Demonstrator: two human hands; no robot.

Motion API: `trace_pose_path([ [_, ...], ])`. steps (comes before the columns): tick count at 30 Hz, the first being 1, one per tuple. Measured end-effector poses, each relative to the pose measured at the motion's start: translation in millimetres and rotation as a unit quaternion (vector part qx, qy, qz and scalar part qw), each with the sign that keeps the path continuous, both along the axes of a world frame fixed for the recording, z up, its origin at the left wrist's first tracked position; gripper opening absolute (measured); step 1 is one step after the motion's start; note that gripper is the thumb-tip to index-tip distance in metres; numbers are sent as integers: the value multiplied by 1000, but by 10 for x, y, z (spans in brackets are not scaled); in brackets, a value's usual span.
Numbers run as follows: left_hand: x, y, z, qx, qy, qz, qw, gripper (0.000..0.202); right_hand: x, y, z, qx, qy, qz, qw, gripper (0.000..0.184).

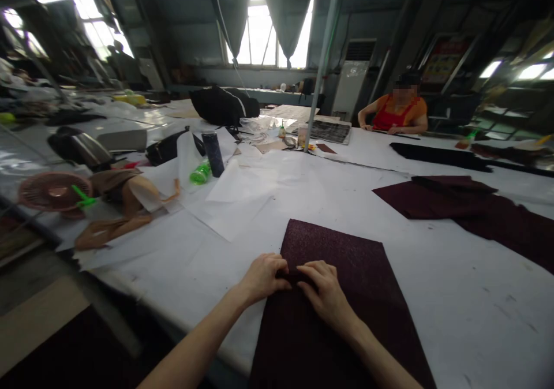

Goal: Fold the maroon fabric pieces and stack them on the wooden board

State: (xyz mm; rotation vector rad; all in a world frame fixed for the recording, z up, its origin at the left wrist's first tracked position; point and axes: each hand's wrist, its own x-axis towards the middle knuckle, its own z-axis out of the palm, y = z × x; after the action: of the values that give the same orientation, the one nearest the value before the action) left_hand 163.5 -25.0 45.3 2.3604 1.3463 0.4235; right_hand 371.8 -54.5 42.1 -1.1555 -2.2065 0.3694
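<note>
Toward six o'clock, on the white surface (pixel 476 320), lies one maroon cloth (pixel 372 296). Near its left edge, just apart, are two hands: the left hand (pixel 265 277) and right hand (pixel 321 290), fingers curled, thumbs close under them, each pinching a small fold. One heap (pixel 454 204) of similar colour lies at three, one fan (pixel 54 191) at nine, one dark bottle (pixel 213 155) at ten, one co-worker (pixel 393 113) at two.

Fabric workshop, wide white worktable (pixel 454 296), maroon cloth (pixel 341 247), co-worker (pixel 395 113) (red-aproned)
</note>
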Motion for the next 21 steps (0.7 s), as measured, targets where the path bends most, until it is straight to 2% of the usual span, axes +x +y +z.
trace_pose_path([
  [3,-33,-29,3,15,-20,18,1000,22,-101,68,-169,-3,20,6,1000,18],
  [6,-70,-48,-6,30,-35,25,999,15,-77,91,-253,12,23,4,1000,18],
  [9,-101,-69,-54,58,-35,10,998,11,-61,88,-271,36,14,5,999,23],
  [15,-139,-134,-193,168,-6,-42,985,23,-62,64,-263,79,-17,15,997,31],
  [21,-156,-178,-263,196,3,-52,979,24,-67,28,-254,96,-33,38,994,33],
])
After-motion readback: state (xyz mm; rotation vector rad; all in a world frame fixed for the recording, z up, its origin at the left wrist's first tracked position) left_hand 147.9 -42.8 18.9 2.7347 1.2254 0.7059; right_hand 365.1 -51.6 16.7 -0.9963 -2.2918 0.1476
